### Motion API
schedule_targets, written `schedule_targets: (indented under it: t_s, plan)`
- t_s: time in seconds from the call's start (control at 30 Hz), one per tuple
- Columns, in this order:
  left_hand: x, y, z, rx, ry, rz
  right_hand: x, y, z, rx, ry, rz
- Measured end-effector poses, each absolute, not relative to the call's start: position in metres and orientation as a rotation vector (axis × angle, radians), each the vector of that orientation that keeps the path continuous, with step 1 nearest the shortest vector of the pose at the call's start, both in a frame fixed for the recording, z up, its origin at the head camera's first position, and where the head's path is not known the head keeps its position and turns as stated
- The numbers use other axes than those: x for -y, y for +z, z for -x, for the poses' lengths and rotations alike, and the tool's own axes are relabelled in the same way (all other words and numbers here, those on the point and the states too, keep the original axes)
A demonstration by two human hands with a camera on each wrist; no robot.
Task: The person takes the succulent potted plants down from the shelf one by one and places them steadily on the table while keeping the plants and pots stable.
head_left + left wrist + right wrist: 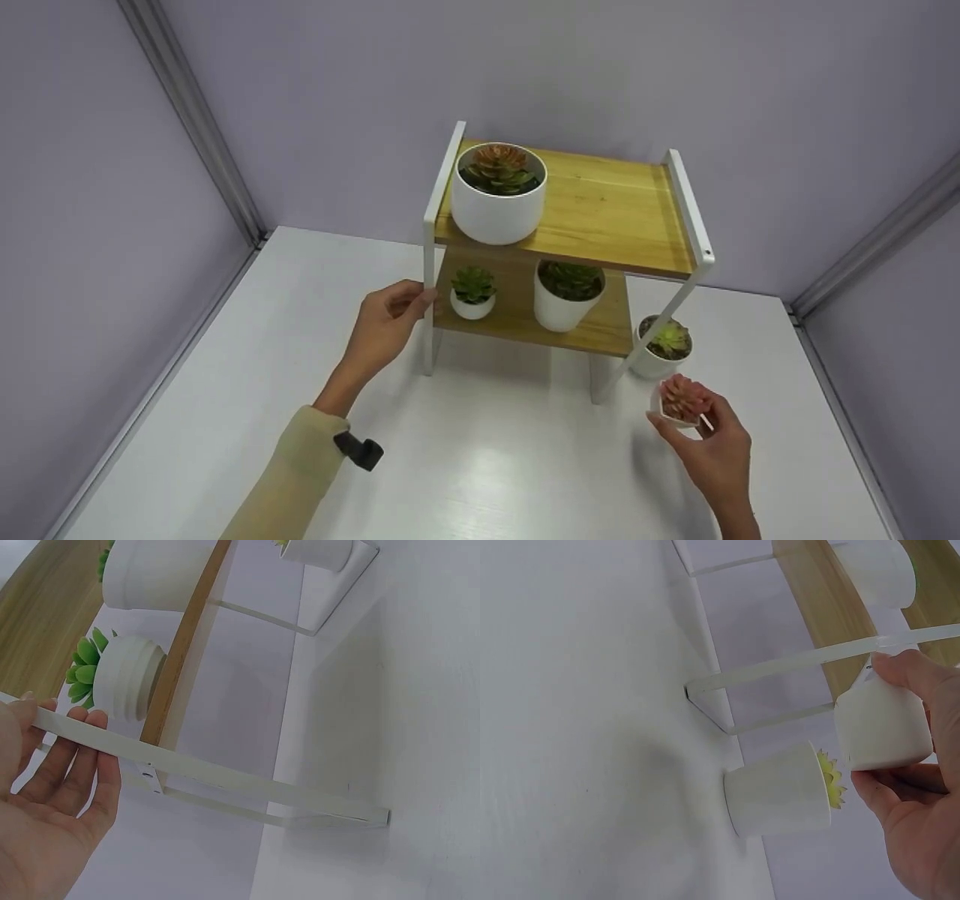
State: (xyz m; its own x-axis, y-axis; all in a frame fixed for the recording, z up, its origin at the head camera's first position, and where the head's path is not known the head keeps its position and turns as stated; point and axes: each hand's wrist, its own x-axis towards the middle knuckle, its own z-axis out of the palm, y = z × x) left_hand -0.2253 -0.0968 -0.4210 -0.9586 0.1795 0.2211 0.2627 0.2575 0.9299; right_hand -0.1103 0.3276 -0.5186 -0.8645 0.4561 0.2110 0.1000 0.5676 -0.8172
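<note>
In the head view a two-tier wooden shelf (615, 210) with a white metal frame stands on the table. My left hand (386, 322) holds the frame's left front post (225, 771) between thumb and fingers. My right hand (716, 442) pinches a small white pot with a pink succulent (684, 397) by its sides, raised off the table at the shelf's right front. Close behind it, a white pot with a yellow-green succulent (660, 352) stands on the table. In the right wrist view the held white pot (881, 727) shows from its side, its plant hidden.
A large white pot with a reddish succulent (499, 206) stands on the top tier's left. On the lower tier are a small potted green succulent (473, 304) and a larger white pot (562, 309). Grey walls (570, 67) enclose the white table (480, 465).
</note>
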Motion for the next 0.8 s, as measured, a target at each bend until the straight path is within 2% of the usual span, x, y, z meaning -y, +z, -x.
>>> schedule_targets:
  t_s: [0.23,0.8]
  plan:
    - [0.097,-0.423,0.226,2.392,-1.854,0.456,-0.336,-0.531,0.118,2.414,1.213,0.425]
    - [0.096,-0.419,0.226,2.429,-1.832,0.421,-0.354,-0.546,0.136,2.599,1.278,0.571]
